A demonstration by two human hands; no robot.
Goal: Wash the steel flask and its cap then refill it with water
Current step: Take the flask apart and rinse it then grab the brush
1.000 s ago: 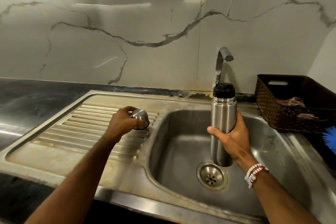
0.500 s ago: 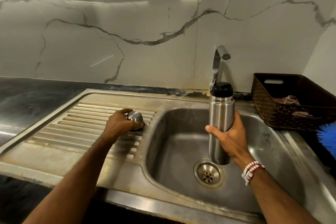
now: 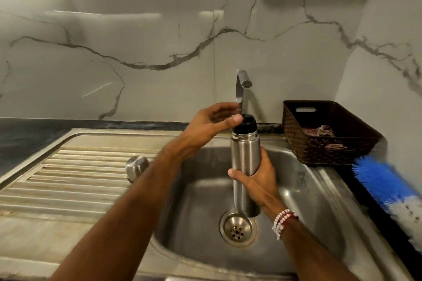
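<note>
Left hand (image 3: 212, 121) has left the steel cap (image 3: 137, 167) on the drainboard (image 3: 68, 180) — now open-fingered, touching the black stopper (image 3: 245, 123). Right hand (image 3: 258, 180) grips flask (image 3: 245, 155) upright over sink (image 3: 319, 189).

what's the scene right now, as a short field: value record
flask: upright over the sink basin, black stopper on
right hand: gripping the flask body
left hand: open, fingers at the stopper
steel cap: on the drainboard, untouched
tap: no water visible
basket: right of the sink
blue brush: far right
</note>
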